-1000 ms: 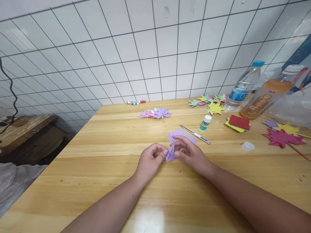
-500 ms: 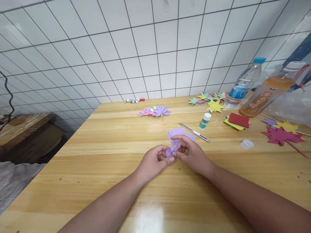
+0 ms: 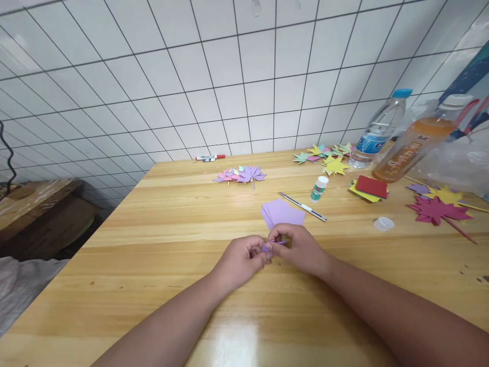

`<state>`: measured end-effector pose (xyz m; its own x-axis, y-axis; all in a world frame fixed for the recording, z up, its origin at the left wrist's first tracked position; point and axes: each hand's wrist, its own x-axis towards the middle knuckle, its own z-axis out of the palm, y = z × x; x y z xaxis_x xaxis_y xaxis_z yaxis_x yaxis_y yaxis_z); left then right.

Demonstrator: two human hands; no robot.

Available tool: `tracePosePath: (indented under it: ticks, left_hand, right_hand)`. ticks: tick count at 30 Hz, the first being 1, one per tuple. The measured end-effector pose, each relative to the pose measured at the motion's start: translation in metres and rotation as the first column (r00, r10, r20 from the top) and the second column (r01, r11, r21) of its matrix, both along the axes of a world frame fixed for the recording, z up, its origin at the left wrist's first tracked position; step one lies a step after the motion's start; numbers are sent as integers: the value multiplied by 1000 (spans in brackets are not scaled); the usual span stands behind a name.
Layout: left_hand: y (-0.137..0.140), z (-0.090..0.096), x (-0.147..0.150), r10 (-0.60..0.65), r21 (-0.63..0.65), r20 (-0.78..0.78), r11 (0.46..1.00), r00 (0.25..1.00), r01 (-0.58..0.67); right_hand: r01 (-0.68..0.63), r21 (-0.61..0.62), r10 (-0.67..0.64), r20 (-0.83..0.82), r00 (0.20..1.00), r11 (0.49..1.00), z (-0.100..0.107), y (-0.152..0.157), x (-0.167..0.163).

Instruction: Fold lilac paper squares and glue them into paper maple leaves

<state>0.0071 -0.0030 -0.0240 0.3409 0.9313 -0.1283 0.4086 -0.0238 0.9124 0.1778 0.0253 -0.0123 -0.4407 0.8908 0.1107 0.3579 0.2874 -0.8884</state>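
Observation:
Between my fingertips is a small folded piece of purple paper point(image 3: 265, 248), mostly hidden by the fingers. My left hand point(image 3: 243, 259) pinches it from the left. From the right, my right hand point(image 3: 298, 248) closes its thumb and fingers on the same piece. Just beyond my right hand lie several loose sheets of purple paper point(image 3: 283, 212), overlapping like a fan. A utility knife point(image 3: 303, 206) rests slantwise past them, its near end to the right. Behind it a glue stick point(image 3: 319, 189) stands upright with its white cap end up.
Folded paper leaves point(image 3: 252, 175) lie mid-table, with more yellow and green leaves point(image 3: 333, 165) near the wall. Markers point(image 3: 210, 158) lie at the back edge. At right are a water bottle point(image 3: 376, 130), an orange drink bottle point(image 3: 418, 140), red paper point(image 3: 371, 186), a clear cap point(image 3: 383, 224) and a crimson leaf point(image 3: 435, 209).
My hands have drawn closer together and lower, and the folded purple paper has turned so less of it shows. The view has shifted slightly.

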Motion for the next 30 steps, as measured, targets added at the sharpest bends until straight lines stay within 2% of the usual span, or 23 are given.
tracePosePath:
  ticks: [3,6,10,14,19,21,24,27,30]
  left_hand:
    - [1,2,0,-17,53,-17,998,1000,18]
    - [2,6,0,-45,9,11,999,999,45]
    - [4,7,-1,-32,-39,79,999,996,35]
    - [6,7,-1,9,-50,91,999,996,-4]
    - [6,11,-1,85,-131,136,989,987,-67]
    - [6,12,-1,98,-154,151,985,984,-74]
    - [6,13,-1,98,-162,165,984,981,-71]
    - [6,13,-1,94,-163,180,984,979,-64]
    - [6,13,0,97,-159,183,985,978,-68]
  right_hand:
    - [-3,-19,1,-60,998,1000,-1,2,2]
    - [-28,-24,25,-135,991,999,0,2,3]
    - [-54,-106,30,-221,975,993,-1,4,6]
    - [-51,-165,19,-187,982,985,-3,7,7]
    - [9,-132,-39,-224,974,991,-2,7,6]
    - [16,-84,-33,-203,979,996,-3,7,5]
    - [41,88,-31,-119,992,995,-3,6,5]
    - [16,243,-2,-60,998,970,-4,6,5]
    - [-21,323,32,-29,999,946,-3,6,6]
